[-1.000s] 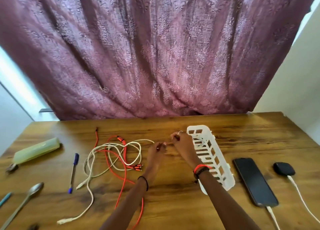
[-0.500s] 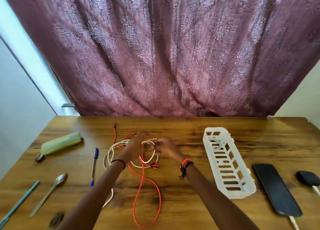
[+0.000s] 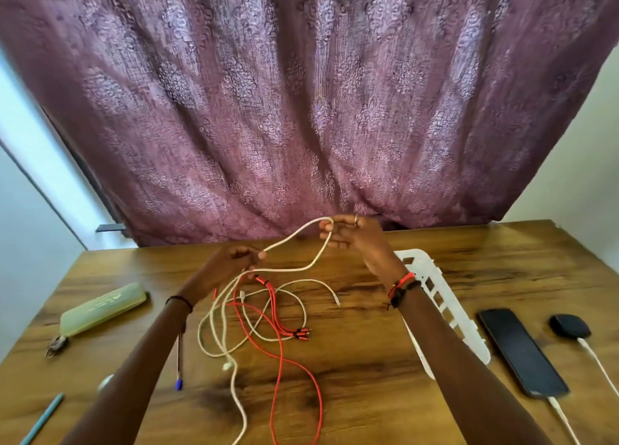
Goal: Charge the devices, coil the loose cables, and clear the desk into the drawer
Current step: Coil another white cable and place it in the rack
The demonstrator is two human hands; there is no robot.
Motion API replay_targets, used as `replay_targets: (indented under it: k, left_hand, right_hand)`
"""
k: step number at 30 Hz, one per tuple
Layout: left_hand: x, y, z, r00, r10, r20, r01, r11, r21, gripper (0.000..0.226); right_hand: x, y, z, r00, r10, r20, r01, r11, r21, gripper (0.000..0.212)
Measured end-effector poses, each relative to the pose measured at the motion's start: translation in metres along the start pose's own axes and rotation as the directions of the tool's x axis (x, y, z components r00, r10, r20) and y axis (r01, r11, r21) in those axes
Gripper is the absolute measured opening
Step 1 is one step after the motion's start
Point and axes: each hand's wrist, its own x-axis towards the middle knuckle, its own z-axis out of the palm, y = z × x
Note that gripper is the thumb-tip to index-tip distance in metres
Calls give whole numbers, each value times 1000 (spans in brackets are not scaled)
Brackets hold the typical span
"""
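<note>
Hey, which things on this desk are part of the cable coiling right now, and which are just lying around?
In hand: white cable, held by left hand and right hand; red cable lying across it.
Lying about: green case, pen, white basket, phone, black device.

Two hands show: left hand (image 3: 231, 263), right hand (image 3: 355, 240). Loose cables: one red cable (image 3: 278, 305) and, it seems, two white cables (image 3: 294, 240), though the tangle makes that unsure. One phone (image 3: 521, 350), one pod (image 3: 569, 325), two charging leads (image 3: 599, 367), one basket (image 3: 422, 267), one case (image 3: 104, 307), two pens (image 3: 179, 383).
</note>
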Motion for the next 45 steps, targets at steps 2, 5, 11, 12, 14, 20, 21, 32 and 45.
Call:
replay_targets:
  k: [2, 5, 11, 12, 14, 20, 21, 32, 45]
  left_hand:
    - [1, 12, -6, 1000, 13, -11, -13, 1000, -28, 21]
    - [3, 29, -9, 999, 40, 1, -40, 994, -103, 25]
    - [-3, 59, -13, 997, 55, 54, -22, 874, -486, 16]
    - [-5, 64, -13, 996, 53, 68, -10, 856, -516, 18]
    - [-8, 73, -13, 994, 59, 92, -3, 856, -516, 22]
    - [-11, 77, -27, 990, -58, 132, 107, 910, -402, 28]
    - [-12, 75, -33, 988, -80, 135, 133, 884, -448, 28]
    - [-16, 83, -39, 990, 48, 130, 61, 691, -720, 35]
    - [-5, 128, 26, 957, 11, 288, 64, 966, -249, 22]
  right_hand:
    - [4, -11, -10, 997, -39, -66, 39, 999, -5, 24]
    - [6, -26, -20, 984, -106, -143, 98, 993, -66, 25]
    - [11, -47, -36, 905, -353, -237, 255, 897, -362, 20]
    - [10, -49, -37, 885, -392, -250, 269, 871, -411, 21]
    - [9, -52, -37, 839, -476, -264, 290, 801, -523, 21]
    - [12, -49, -45, 714, -664, -221, 285, 564, -775, 23]
    - [12, -49, -49, 692, -687, -221, 269, 530, -804, 24]
    - [16, -14, -52, 869, -473, -146, 112, 476, -872, 21]
    - [0, -30, 17, 820, -402, 407, 561, 423, -712, 41]
